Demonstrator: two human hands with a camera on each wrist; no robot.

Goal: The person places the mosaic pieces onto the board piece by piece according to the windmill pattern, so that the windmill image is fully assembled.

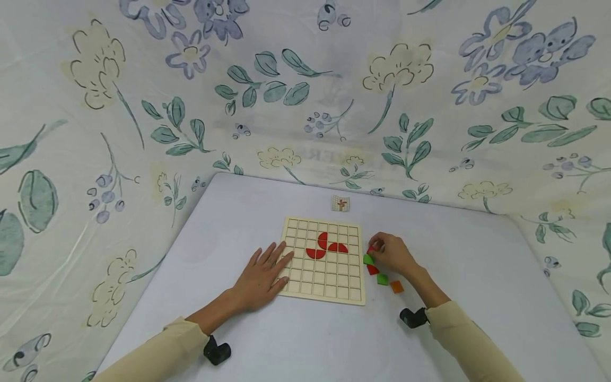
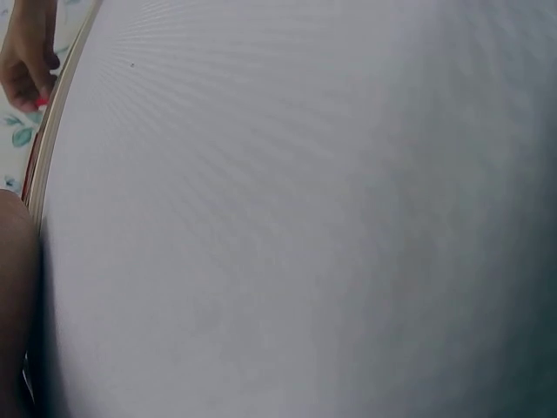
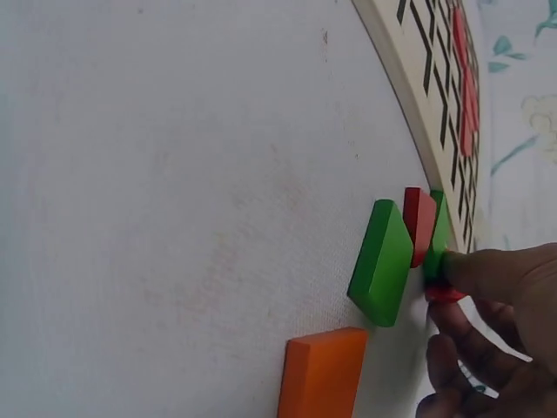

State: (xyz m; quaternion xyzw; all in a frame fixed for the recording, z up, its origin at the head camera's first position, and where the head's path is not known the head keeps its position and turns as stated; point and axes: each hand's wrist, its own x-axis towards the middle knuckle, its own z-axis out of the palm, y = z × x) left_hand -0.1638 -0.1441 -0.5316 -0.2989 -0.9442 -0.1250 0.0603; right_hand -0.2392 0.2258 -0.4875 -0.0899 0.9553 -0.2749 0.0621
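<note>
A pale wooden grid board point(image 1: 329, 278) lies on the table with several red curved-edged pieces point(image 1: 338, 248) on its squares. My left hand point(image 1: 260, 276) rests flat, fingers spread over the board's left edge. Beside the right edge, my right hand point(image 1: 393, 254) pinches a small red piece point(image 3: 446, 294) between thumb and fingers, which partly hide it. Close under those fingertips is a green piece point(image 1: 367, 259). A second red piece point(image 1: 372, 270), another green piece point(image 3: 383, 266) and an orange square piece point(image 3: 324, 374) trail off toward the front right.
A small card point(image 1: 341, 203) with a red figure on a grid lies behind the board. The white table point(image 1: 229, 212) meets a flower-patterned cloth point(image 1: 305, 132) at its back edge. Black wrist devices point(image 1: 217, 351) hang below both sleeves.
</note>
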